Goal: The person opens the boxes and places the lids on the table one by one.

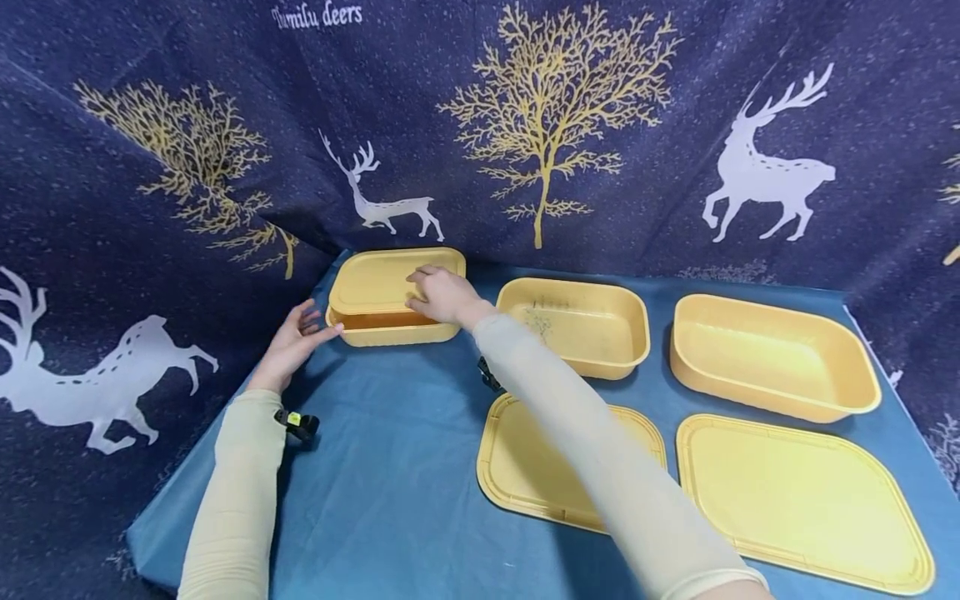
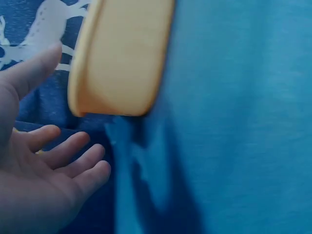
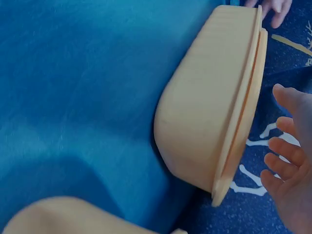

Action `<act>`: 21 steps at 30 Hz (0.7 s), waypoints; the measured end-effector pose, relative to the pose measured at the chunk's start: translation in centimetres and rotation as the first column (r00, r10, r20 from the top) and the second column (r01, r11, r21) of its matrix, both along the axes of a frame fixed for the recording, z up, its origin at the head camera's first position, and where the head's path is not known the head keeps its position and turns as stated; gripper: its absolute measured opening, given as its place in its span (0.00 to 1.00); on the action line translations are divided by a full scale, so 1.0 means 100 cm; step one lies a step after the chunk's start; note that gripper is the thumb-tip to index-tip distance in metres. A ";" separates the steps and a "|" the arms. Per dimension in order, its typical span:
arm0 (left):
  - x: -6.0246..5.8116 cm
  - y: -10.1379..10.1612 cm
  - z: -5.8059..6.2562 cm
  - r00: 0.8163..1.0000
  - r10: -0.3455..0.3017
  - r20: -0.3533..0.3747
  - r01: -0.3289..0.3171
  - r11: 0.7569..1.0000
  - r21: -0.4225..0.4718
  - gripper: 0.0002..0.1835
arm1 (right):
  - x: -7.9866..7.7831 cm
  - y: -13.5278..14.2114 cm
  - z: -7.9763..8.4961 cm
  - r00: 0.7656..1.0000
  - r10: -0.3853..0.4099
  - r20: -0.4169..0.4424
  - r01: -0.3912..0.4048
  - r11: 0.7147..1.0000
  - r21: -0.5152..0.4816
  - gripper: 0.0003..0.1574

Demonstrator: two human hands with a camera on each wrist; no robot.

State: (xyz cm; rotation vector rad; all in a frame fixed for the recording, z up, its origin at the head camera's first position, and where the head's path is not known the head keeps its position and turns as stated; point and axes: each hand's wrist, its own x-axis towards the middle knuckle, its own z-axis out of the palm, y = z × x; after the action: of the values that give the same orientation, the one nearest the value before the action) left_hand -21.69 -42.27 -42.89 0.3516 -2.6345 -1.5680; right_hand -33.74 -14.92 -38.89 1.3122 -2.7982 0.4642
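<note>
At the back left, a yellow plastic box (image 1: 401, 336) stands with its yellow lid (image 1: 371, 279) lying askew on top, leaving a dark gap along the near side. My left hand (image 1: 291, 350) is at the box's left end, fingers spread and thumb tip at the rim. In the left wrist view, that hand's palm (image 2: 44, 190) holds nothing. Over the right part of the lid is my right hand (image 1: 444, 297), fingers loosely bent. The right wrist view shows these fingers (image 3: 287, 151) just off the lid; whether any fingertip touches it, I cannot tell.
Two uncovered yellow boxes stand to the right, a middle box (image 1: 592, 321) and a far-right box (image 1: 772, 350). In front of them lie a middle lid (image 1: 517, 467) and a right lid (image 1: 802, 492). A dark blue deer-print cloth (image 1: 615, 208) hangs behind the blue table (image 1: 375, 467).
</note>
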 end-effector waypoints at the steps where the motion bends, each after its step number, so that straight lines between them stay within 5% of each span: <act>1: -0.001 -0.001 0.005 1.000 0.006 -0.015 -0.006 1.000 -0.018 0.54 | -0.001 0.001 0.002 1.000 -0.004 -0.004 0.004 1.000 0.001 0.33; 10: -0.013 0.002 0.026 0.996 0.017 -0.092 -0.037 0.975 -0.217 0.48 | -0.003 0.008 0.001 0.999 -0.039 0.010 0.038 0.998 0.044 0.36; 17: -0.028 0.006 0.014 0.986 -0.111 -0.124 0.043 0.888 -0.458 0.45 | -0.003 0.010 -0.010 0.997 -0.070 0.040 0.068 0.995 0.067 0.40; 21: -0.036 0.006 0.009 0.975 -0.186 -0.124 0.097 0.851 -0.516 0.44 | -0.003 0.010 -0.014 0.995 -0.079 0.058 0.075 0.996 0.056 0.42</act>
State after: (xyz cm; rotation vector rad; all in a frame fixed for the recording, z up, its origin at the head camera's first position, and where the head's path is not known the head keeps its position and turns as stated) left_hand -25.26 -41.66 -42.01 -0.0126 -2.8437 -0.8152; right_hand -34.05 -13.93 -40.25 1.2140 -2.9183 0.4353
